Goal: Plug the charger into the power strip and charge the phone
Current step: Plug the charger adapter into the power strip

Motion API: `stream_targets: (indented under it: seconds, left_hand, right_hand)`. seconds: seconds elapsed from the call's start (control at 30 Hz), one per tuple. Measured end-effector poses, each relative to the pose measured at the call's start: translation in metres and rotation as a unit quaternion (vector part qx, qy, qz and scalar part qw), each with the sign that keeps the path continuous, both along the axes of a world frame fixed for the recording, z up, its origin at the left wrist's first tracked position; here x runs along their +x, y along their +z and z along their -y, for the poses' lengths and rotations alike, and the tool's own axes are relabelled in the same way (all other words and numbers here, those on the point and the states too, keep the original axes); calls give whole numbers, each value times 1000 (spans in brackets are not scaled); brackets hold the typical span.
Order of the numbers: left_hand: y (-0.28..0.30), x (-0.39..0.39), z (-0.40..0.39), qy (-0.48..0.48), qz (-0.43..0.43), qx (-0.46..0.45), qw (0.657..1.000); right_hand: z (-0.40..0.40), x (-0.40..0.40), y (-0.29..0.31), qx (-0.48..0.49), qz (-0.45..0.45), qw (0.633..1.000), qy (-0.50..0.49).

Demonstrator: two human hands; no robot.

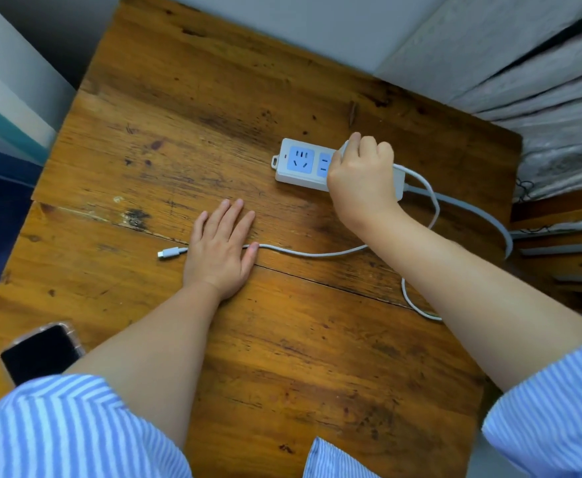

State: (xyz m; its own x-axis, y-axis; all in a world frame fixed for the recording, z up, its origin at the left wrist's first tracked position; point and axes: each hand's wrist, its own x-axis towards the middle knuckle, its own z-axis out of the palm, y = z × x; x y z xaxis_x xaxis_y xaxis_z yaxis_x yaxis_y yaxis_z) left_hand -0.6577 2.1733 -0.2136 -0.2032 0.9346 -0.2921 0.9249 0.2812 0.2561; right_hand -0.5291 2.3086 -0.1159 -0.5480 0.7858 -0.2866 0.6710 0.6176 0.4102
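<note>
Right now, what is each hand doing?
Left hand: open, flat on the charging cable.
Right hand: closed on the charger, over the power strip.

I counted one power strip (pixel 303 165), two visible socket faces, one white cable (pixel 317 252), one phone (pixel 41 353), my two hands, one wooden table (pixel 213 98)

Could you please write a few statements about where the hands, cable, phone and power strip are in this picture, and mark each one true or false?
1. The right hand is over the power strip. True.
2. The left hand holds the phone. False: it lies flat on the white cable; the phone lies apart near the table corner.
3. The cable's connector is plugged into the phone. False: it lies free on the table.
4. The strip's leftmost socket is empty. True.
</note>
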Motion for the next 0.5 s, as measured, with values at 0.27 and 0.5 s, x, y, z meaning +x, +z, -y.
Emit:
stream_targets:
  seconds: [0.27, 0.5]
  left_hand:
    - [-1, 0, -1, -5, -7, -4, 1000]
    - [4, 2, -4, -9, 8, 15, 1000]
  right_hand:
    - [3, -6, -3, 14, 45, 999, -14]
    - [5, -9, 3, 14, 39, 999, -18]
